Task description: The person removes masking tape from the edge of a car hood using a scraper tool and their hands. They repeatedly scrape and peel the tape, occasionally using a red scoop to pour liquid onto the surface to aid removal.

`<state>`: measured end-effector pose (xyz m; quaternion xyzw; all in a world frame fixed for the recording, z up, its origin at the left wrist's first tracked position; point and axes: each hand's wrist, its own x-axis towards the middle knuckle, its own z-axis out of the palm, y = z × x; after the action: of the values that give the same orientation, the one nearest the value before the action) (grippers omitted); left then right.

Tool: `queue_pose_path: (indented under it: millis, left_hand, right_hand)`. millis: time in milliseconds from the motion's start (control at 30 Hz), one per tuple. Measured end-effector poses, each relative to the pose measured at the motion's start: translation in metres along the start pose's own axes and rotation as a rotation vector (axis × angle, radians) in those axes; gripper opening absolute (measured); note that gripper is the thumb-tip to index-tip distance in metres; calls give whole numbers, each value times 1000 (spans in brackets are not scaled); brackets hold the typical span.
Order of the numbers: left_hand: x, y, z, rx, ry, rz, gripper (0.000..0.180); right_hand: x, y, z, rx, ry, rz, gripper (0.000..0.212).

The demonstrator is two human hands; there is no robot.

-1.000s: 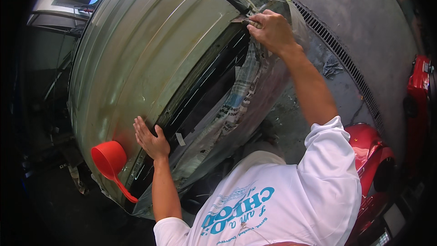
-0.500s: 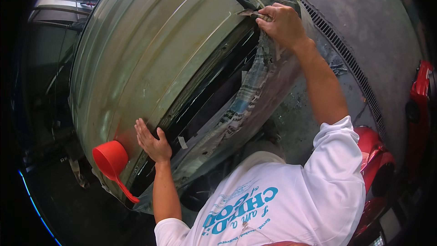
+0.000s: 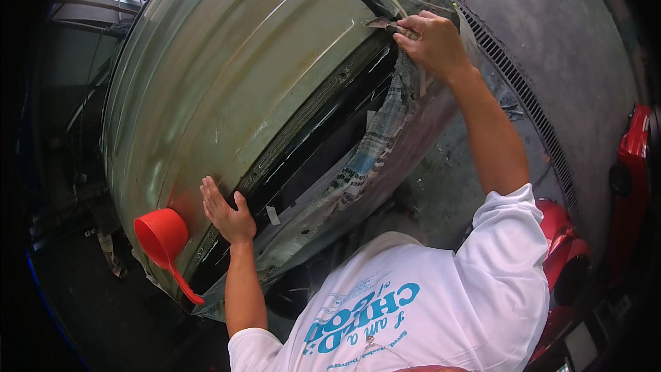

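right hand (image 3: 432,43) has crept further up the car roof (image 3: 234,76), fingers pinching the masking sheet (image 3: 385,131) edge; left hand (image 3: 227,213) stays flat, open, beside red scoop (image 3: 162,234).

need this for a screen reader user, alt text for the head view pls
A person's left hand presses flat on a grey-green ribbed vehicle roof while the right hand grips a strip at its far edge. A red plastic scoop rests beside the left hand.

The big dull green car roof (image 3: 234,89) has dirty marks. A clear plastic sheet (image 3: 413,0) and newspaper (image 3: 372,158) hang at its three o'clock edge.
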<state>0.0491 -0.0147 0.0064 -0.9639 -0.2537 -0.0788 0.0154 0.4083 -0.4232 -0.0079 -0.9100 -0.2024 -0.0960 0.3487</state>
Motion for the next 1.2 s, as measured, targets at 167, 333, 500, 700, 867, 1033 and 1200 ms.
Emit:
queue_pose_path:
  millis: [167, 333, 500, 700, 867, 1033, 1200]
  left_hand:
    - [6, 6, -2, -37, 3, 11, 81]
    - [-1, -1, 1, -7, 5, -3, 81]
    - [0, 3, 0, -11, -3, 9, 80]
    - [-2, 0, -1, -8, 1, 24, 81]
    - [-1, 0, 0, -4, 0, 14, 81]
    - [-1, -2, 0, -10, 3, 22, 82]
    - [4, 2, 2, -21, 3, 14, 83]
  right_hand:
    - [20, 6, 9, 22, 21, 15, 33]
    - [4, 1, -11, 47, -70, 68, 35]
    - [9, 0, -23, 5, -99, 3, 32]
    - [7, 9, -17, 31, -48, -18, 31]
    - [7, 3, -8, 17, -59, 24, 35]
    - [16, 5, -9, 8, -109, 53, 37]
    - [25, 6, 6, 22, 3, 19, 36]
